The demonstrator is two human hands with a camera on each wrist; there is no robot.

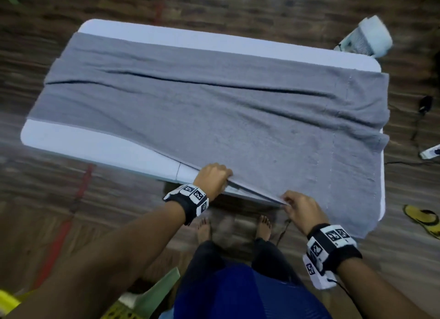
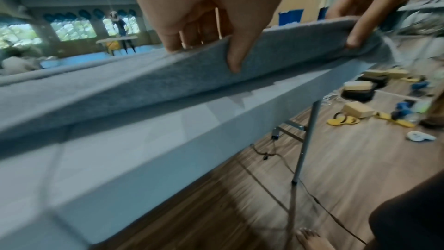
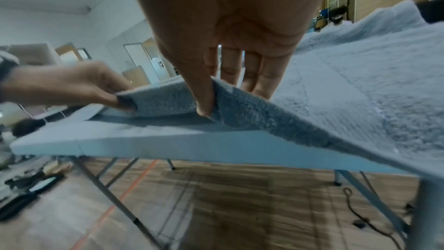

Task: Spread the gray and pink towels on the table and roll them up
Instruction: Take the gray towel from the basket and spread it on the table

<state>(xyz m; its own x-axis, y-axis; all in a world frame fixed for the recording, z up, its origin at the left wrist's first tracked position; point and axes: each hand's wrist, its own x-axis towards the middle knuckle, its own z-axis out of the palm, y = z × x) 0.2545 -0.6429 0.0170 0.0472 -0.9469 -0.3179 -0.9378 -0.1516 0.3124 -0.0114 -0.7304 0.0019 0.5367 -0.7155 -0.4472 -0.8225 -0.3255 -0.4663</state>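
Gray towel (image 1: 214, 109) lies spread lengthwise over the white folding table (image 1: 71, 137), its right end draping off the table's right edge. A long ridge wrinkle runs left to right through the far half. No pink towel shows in any view.

Left hand (image 1: 213, 178) pinches the towel's near hem at the table's near edge, thumb under, fingers over the top. Right hand (image 1: 301, 210) pinches the same hem just to the right, thumb and fingers closed on the cloth. The wrist views show the hem lifted off the tabletop between the two grips, with an air gap under it.

Judged step: tugging the near edge to flatten or square the towel, or starting a fold. Rolling not begun.

Risks:
- Both grips sit close together on the right half of the near hem. A pull from there likely skews the cloth, and the far-half ridge stays or deepens.
- The overhang on the right adds weight on that side. Lifting more cloth could let the towel slide off toward the right.
- The near-left hem already angles away from the table edge; an uneven pull worsens that and a roll would come out coned.

Room: bare table strips along the far edge and at the near left. A cable (image 2: 276, 183) runs on the floor under the table near the person's feet, a trip risk. A yellow sandal (image 1: 423, 220) lies on the floor to the right.
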